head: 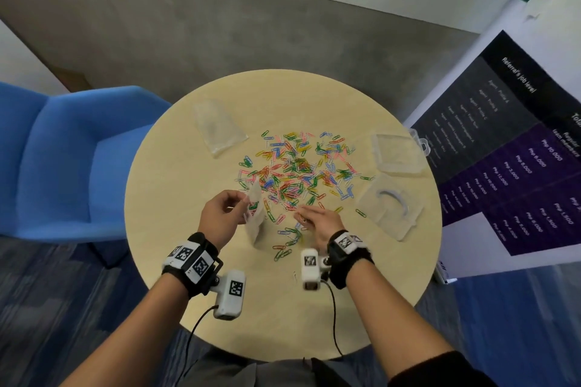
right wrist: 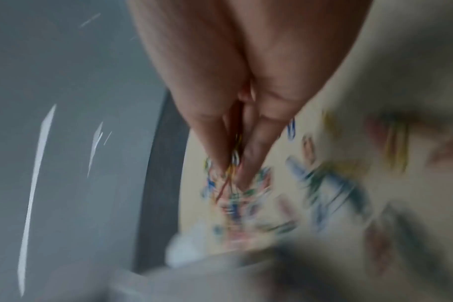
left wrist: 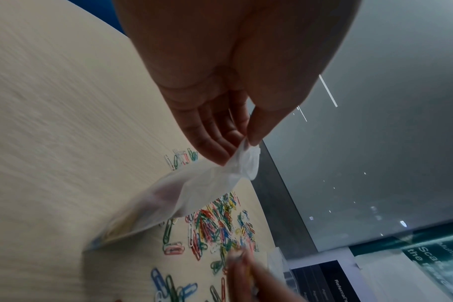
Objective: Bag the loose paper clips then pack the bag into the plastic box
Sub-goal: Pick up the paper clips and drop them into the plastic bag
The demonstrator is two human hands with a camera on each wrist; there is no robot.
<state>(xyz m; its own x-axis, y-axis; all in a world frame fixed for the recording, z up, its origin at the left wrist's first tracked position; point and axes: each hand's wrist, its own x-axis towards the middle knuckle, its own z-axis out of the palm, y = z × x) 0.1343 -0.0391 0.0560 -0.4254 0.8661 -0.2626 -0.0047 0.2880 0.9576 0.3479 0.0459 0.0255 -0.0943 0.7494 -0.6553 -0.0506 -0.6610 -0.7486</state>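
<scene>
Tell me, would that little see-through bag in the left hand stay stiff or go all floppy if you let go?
Probably floppy: the bag sags and crumples where the left hand pinches its top edge. It looks light, thin film with only a few paper clips inside. Let go, it would likely slump flat onto the table.

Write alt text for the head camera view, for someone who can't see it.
Left hand holds a small clear bag upright while the right hand pinches clips from a colourful pile on a round table. An open plastic box lies at right.
</scene>
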